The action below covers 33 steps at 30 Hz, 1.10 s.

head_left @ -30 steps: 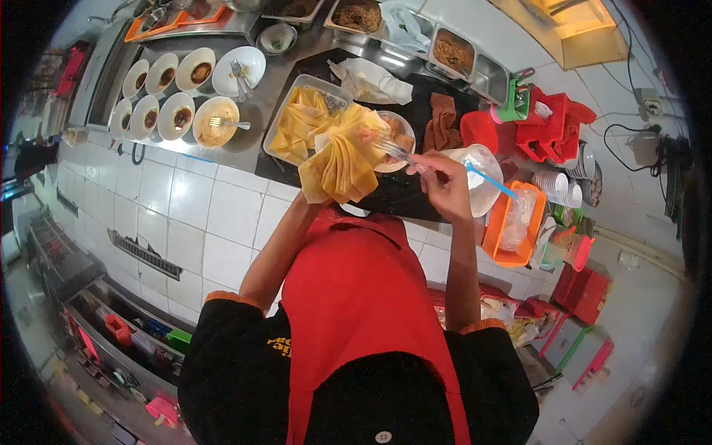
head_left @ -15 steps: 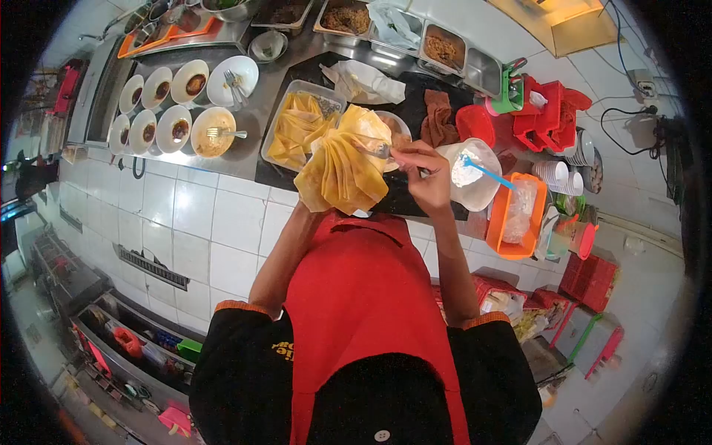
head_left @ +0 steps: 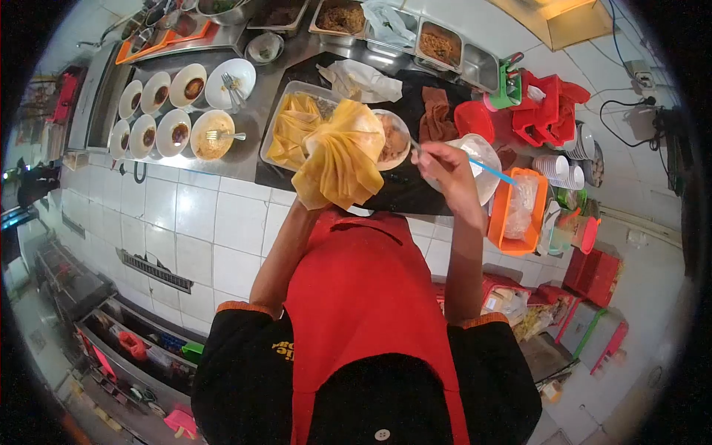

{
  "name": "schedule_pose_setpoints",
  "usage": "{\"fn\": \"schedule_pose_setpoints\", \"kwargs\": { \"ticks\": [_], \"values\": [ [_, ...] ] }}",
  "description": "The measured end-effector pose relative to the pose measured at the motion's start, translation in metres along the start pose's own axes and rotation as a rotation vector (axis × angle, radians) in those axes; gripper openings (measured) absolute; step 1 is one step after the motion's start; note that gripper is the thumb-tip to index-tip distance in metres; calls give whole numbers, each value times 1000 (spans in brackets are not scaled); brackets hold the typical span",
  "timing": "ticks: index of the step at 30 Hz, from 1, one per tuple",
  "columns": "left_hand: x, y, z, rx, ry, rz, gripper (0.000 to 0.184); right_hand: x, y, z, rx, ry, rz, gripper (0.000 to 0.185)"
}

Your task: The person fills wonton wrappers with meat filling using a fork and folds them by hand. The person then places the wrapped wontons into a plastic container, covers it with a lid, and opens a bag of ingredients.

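A fanned stack of yellow wonton wrappers [head_left: 341, 167] rests up on my left hand [head_left: 308, 208], whose fingers are hidden beneath it. My right hand [head_left: 447, 167] is closed around a small metal utensil [head_left: 416, 149], seemingly a fork or spoon. Its tip is by the right rim of a white bowl [head_left: 401, 157] of pinkish minced filling [head_left: 391, 139]. Behind the stack, a clear plastic container [head_left: 273, 119] holds more yellow wrappers [head_left: 295, 122]. To the right, a tub of white powder [head_left: 482, 159] has a blue-handled tool [head_left: 491, 170] in it.
Several white bowls with dark sauce [head_left: 175, 131] stand on the steel counter at left, beside a plate with forks [head_left: 236, 85]. Steel food pans [head_left: 439, 46] line the back. An orange basket [head_left: 512, 215], red baskets [head_left: 547, 111] and a brown cloth [head_left: 439, 115] lie rightward.
My right hand has moved the utensil off the wrappers, rightward to the filling bowl's edge. The stack has shifted slightly in my left hand, and more of the filling shows.
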<state>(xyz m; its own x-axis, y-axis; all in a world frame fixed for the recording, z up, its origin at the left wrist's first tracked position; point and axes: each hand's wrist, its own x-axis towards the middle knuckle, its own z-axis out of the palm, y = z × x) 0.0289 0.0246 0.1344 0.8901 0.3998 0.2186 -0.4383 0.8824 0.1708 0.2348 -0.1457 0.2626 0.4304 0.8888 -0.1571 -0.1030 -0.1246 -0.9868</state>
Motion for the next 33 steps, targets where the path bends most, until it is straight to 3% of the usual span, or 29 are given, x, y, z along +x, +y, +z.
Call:
{"fn": "schedule_pose_setpoints", "kwargs": {
  "ticks": [1, 4, 6, 9, 11, 12, 13, 14, 16, 17, 18, 20, 22, 23, 24, 25, 28, 30, 32, 33],
  "values": [
    [-1, -1, -3, -131, -25, -68, 50, 6, -7, 12, 34, 24, -45, 16],
    [-11, -12, -18, -88, 38, -141, 51, 26, -1, 34, 12, -3, -153, 20],
    [-13, -13, -17, -8, 265, -241, 54, 31, -9, 45, -366, 3, -242, 22],
    [-10, -10, -10, 131, 338, -219, 55, 32, 1, 50, -451, 19, -221, 24],
    [-11, -17, -33, 60, 354, -142, 51, 32, 13, 55, -439, 5, -220, 23],
    [-13, -21, -41, -10, 364, -72, 47, 32, 22, 58, -317, -5, -41, 26],
    [-7, -13, -6, -30, 400, 19, 43, 33, 29, 62, -197, -17, 137, 30],
    [1, -8, 22, -25, 409, 43, 43, 35, 35, 71, -197, -42, 136, 30],
    [12, 0, 54, 663, 720, 73, 40, 40, 49, 92, 155, -2, -74, 40],
    [10, 9, 40, 859, 667, -34, 37, 41, 68, 91, 266, -80, 51, 59],
    [8, 18, 27, 1057, 601, -129, 35, 43, 71, 100, 267, -88, 55, 59],
    [9, 22, 24, 1298, 391, 143, 28, 50, 76, 124, 120, -89, -93, 68],
    [3, 31, 7, 1405, 281, 286, 25, 61, 82, 127, -70, -74, -95, 71],
    [-10, 46, -13, 1255, 505, 8, 30, 64, 80, 131, -87, -78, -95, 69],
    [-16, 51, -14, 1169, 614, -128, 33, 66, 79, 135, -101, -82, -93, 67],
    [-21, 56, -16, 1077, 726, -258, 36, 71, 80, 137, -322, -34, -176, 63],
    [-26, 46, -12, 341, 785, 151, 54, 81, 80, 154, -417, -19, -117, 57],
    [-29, 50, -24, 182, 712, 236, 62, 83, 71, 166, -510, 13, -186, 54],
    [-31, 56, -18, -86, 423, 418, 67, 91, 65, 176, -599, 50, -265, 51],
    [-31, 60, -13, -95, 352, 408, 66, 96, 65, 177, -544, -5, -212, 54]
  ]
}}
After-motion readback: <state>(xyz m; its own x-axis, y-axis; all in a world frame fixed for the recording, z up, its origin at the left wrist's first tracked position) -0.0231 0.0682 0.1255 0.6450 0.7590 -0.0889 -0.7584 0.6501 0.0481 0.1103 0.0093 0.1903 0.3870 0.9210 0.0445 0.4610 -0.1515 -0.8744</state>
